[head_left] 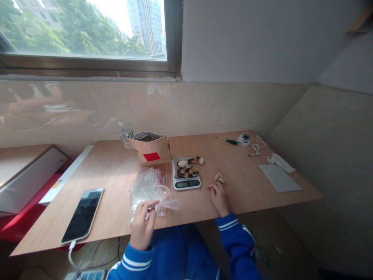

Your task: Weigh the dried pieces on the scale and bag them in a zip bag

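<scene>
Nearest the camera, the left hand (142,227) has its fingers (148,205) curled loosely over the near edge of a clear, crinkly zip-top plastic bag (151,192), touching it more than pinching it. I can't tell if there's a real grip yet. I'd say the trick here is to pin one lip of that slippery film flat on the pale wooden counter (116,171) so the mouth opens cleanly, since thin plastic like this tends to slide and cling to itself.

The right hand (219,198) rests at about 3 o'clock from the bag, fingers half-curled and holding nothing, just beside two small tan, lumpy pieces (219,177) lying loose on the wood.

At 12 o'clock from the bag sits a small silver digital kitchen scale (186,174) with a heap of brown-and-cream chunks on its platform, looking dry and hard-shelled. One stray piece (200,160) lies off its far right corner.

Behind that, a stiff kraft paper pouch with a red label (152,149) stands open.

Over at 9 o'clock, a glossy black smartphone (83,214) lies flat, cable plugged in.
</scene>
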Demonstrator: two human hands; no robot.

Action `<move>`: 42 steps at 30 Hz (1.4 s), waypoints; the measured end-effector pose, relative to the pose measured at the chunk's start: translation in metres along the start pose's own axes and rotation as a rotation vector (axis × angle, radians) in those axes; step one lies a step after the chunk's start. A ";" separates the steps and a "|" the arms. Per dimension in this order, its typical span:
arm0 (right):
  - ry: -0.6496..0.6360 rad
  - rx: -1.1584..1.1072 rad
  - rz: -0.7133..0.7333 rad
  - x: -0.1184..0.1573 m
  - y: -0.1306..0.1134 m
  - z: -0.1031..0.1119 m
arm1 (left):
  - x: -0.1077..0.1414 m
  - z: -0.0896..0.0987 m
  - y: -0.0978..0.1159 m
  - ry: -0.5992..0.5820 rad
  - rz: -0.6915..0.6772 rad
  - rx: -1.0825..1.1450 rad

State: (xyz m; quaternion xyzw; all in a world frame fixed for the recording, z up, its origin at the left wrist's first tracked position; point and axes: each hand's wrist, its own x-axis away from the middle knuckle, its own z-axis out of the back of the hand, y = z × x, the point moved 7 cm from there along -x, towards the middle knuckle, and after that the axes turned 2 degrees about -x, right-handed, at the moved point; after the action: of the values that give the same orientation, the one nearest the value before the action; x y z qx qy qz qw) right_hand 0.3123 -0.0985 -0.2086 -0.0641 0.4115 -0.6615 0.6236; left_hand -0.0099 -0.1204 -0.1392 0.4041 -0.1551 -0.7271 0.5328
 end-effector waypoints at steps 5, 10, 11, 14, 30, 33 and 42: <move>0.006 -0.019 -0.025 -0.002 0.004 0.001 | -0.003 0.014 -0.009 0.130 0.099 0.013; 0.034 -0.219 -0.123 0.003 -0.015 0.009 | -0.003 0.006 0.022 0.109 0.008 0.074; 0.023 -0.290 -0.175 0.006 -0.023 0.011 | -0.003 0.001 0.031 0.078 -0.026 0.089; -0.142 -0.516 -0.305 0.018 -0.057 0.011 | 0.002 -0.018 0.060 -0.066 -0.144 0.125; -0.417 -0.486 -0.098 -0.038 -0.077 0.000 | -0.003 -0.032 0.050 -0.091 -0.127 0.103; -0.255 -0.265 0.051 -0.058 -0.064 -0.003 | -0.011 -0.029 0.043 -0.039 -0.069 0.113; -0.311 0.022 0.233 -0.073 -0.057 -0.056 | -0.042 -0.005 0.037 0.231 -0.046 0.099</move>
State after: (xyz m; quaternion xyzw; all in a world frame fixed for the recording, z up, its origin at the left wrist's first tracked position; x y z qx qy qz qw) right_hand 0.2504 -0.0149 -0.1777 -0.1107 0.3076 -0.5715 0.7527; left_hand 0.0222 -0.0962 -0.1005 0.5144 -0.1188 -0.6792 0.5099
